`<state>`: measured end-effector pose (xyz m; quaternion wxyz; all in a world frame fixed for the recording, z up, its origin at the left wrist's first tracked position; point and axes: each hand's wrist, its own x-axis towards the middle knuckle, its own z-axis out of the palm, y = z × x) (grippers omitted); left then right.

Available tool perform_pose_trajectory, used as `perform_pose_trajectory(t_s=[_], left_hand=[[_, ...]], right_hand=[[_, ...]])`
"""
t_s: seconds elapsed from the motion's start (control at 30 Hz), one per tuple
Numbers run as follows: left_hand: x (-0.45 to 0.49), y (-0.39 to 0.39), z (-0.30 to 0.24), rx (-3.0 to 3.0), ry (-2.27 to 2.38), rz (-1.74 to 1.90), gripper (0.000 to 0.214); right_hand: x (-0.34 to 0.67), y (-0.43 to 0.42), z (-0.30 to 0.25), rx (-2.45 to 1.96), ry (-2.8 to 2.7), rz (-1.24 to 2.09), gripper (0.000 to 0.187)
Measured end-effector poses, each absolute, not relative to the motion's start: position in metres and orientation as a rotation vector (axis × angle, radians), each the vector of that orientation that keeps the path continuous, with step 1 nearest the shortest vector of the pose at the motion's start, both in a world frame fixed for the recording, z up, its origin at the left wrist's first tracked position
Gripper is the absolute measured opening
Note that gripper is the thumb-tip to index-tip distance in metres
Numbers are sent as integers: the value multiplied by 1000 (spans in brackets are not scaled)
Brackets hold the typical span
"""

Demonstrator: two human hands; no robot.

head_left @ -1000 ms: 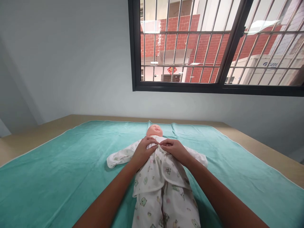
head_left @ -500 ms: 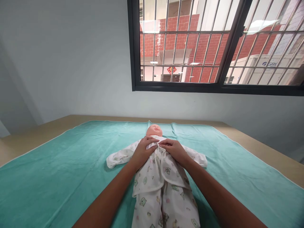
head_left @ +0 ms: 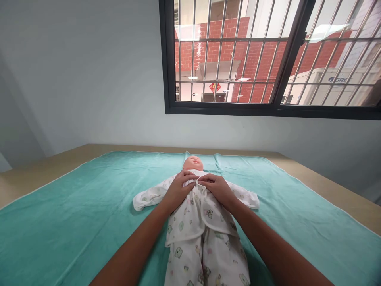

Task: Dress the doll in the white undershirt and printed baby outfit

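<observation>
A baby doll (head_left: 193, 163) lies on its back, head toward the wall, in a white printed baby shirt (head_left: 190, 218) and matching trousers (head_left: 184, 260). Both sleeves are spread out to the sides. At the upper chest my left hand (head_left: 181, 188) pinches the shirt's front edge from the left. My right hand (head_left: 218, 187) grips the opposite edge, its fingertips almost meeting the left ones. Whatever fastening lies under the fingertips is hidden. Below the hands the front flaps hang loosely over the trousers.
A green cloth (head_left: 89, 206) covers most of the wooden tabletop (head_left: 324, 186), with slight creases. Behind the table rises a pale wall (head_left: 119, 99) with a dark-framed, barred window (head_left: 223, 109).
The hands stay at the shirt's chest, with only a very slight shift of the fingertips closer together. The doll lies as before.
</observation>
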<state>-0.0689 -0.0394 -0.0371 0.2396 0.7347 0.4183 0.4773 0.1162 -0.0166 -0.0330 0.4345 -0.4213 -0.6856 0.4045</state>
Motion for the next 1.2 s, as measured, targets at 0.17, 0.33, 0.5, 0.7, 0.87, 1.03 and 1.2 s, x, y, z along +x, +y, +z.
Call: perform_pose_trajectory(t_s=[0.17, 0.33, 0.5, 0.7, 0.87, 1.03, 1.2], left_hand=[[-68, -39, -38, 2067, 1175, 1335, 22], [-67, -37, -41, 2079, 1230, 1382, 16], [-67, -37, -42, 2036, 1257, 1402, 13], [-67, -35, -46, 2014, 1248, 1432, 13], [-68, -34, -45, 1982, 1264, 1436, 11], [-78, -37, -37, 1943, 1187, 1270, 15], [-78, -40, -34, 1939, 1185, 1274, 17]], right_hand=[[115, -16, -34, -1066, -1706, 988, 22], [120, -15, -31, -1070, -1763, 1028, 25], [121, -17, -28, -1056, -1817, 1046, 26], [117, -19, -27, -1079, -1817, 966, 25], [117, -20, -30, -1075, -1796, 1001, 26], [115, -21, -31, -1103, -1749, 997, 25], [113, -23, -28, -1099, -1742, 989, 23]])
